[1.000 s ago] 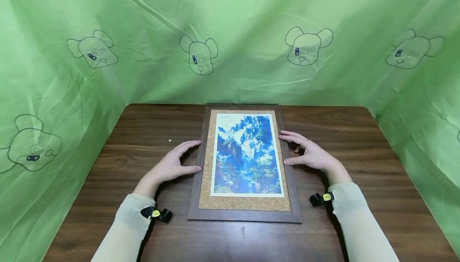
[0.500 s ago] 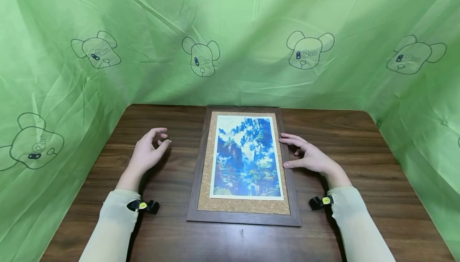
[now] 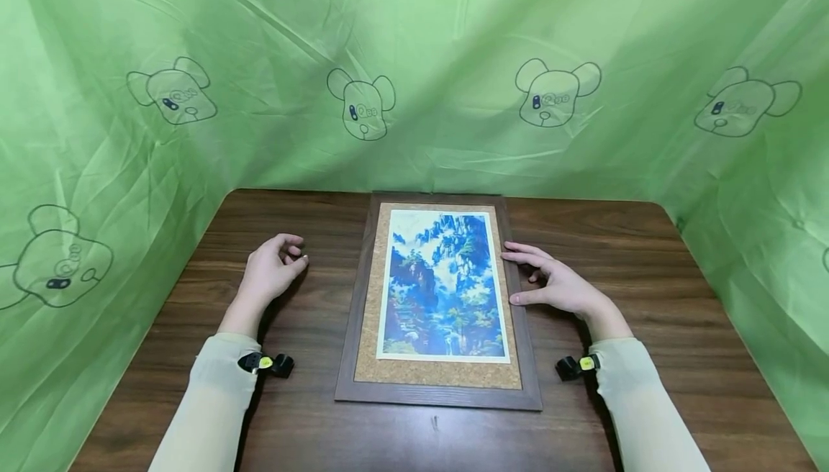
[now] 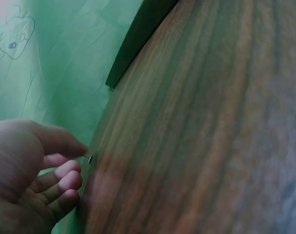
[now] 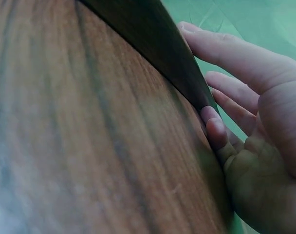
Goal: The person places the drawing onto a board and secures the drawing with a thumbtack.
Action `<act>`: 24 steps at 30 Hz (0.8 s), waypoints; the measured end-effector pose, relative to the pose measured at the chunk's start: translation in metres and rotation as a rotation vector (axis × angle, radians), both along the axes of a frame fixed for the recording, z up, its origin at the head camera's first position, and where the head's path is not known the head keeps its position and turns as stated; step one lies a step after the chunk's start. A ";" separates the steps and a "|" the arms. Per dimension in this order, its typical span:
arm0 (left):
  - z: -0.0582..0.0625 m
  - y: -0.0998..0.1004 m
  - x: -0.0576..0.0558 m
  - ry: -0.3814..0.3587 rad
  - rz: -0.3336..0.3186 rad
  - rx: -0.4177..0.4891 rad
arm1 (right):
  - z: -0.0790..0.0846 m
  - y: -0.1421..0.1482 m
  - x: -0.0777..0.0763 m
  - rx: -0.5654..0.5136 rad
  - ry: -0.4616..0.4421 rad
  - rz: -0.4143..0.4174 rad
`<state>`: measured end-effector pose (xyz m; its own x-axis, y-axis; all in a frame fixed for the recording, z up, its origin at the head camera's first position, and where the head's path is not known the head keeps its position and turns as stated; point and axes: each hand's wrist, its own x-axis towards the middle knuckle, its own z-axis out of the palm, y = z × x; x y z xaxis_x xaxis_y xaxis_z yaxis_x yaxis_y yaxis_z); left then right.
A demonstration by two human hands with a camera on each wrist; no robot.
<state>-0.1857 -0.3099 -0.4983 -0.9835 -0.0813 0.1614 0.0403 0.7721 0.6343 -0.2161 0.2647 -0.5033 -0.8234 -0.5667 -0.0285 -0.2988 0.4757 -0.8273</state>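
Brown tabletop [image 3: 550,443] carries the frame [image 3: 440,394], print [image 3: 447,285] facing up on its cork [image 3: 440,373], the right hand [image 3: 560,283], relaxed, touching its right edge, likely steadying it, while left of it the left hand [image 3: 268,270] seemingly pinches a tiny pin [image 4: 90,158].

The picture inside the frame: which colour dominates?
Blue; the picture shows best in the head view.

Head view looks forward and down over the desk [image 3: 440,443]; close-set wrist views share the picture frame [image 3: 440,396].
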 end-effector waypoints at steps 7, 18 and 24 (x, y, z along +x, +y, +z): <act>-0.004 -0.004 0.000 0.023 -0.013 -0.025 | -0.001 -0.001 -0.001 -0.009 -0.005 -0.007; -0.011 -0.007 -0.003 0.090 -0.056 -0.039 | -0.001 0.000 -0.001 0.000 0.005 -0.006; -0.012 -0.007 -0.002 0.094 -0.056 -0.033 | -0.002 0.000 -0.001 0.000 0.001 -0.005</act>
